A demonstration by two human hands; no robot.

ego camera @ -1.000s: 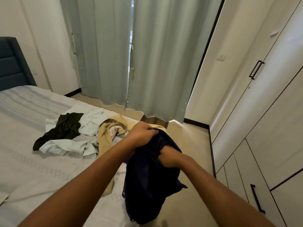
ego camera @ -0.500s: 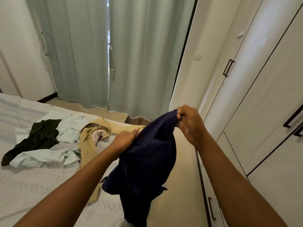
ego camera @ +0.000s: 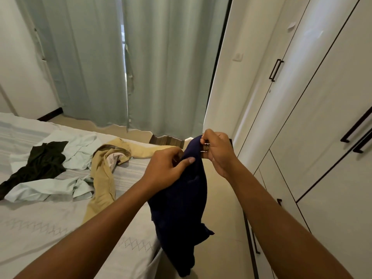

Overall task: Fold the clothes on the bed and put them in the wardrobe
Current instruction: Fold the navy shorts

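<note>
My left hand (ego camera: pixel 167 168): clamped on the top edge of the navy garment (ego camera: pixel 181 208), thumb laid over the cloth and fingers curled behind it
My right hand (ego camera: pixel 218 153): pinching the same edge just beside the left, a little higher, fingers closed tight on the fabric
Navy garment: hangs bunched from both hands, its lower end dangling past the corner of the bed (ego camera: pixel 40 228) above the floor; not spread out, no fold in it yet
Done so far: I judge almost nothing; no folded piece shows anywhere, and this looks like the first item in hand
Left to fold: tan trousers (ego camera: pixel 102 178), a pale green shirt (ego camera: pixel 80 148) and a dark garment (ego camera: pixel 44 160) lying on top of that shirt, all crumpled together on the bed
Wardrobe (ego camera: pixel 322 137): on my right, near, every door shut, black handle (ego camera: pixel 276 69) untouched
In the way: both hands are taken, so a door needs one freed; the strip of floor between bed and wardrobe is narrow
Around: grey-green curtains (ego camera: pixel 161 67) hang ahead, past the bed
</note>
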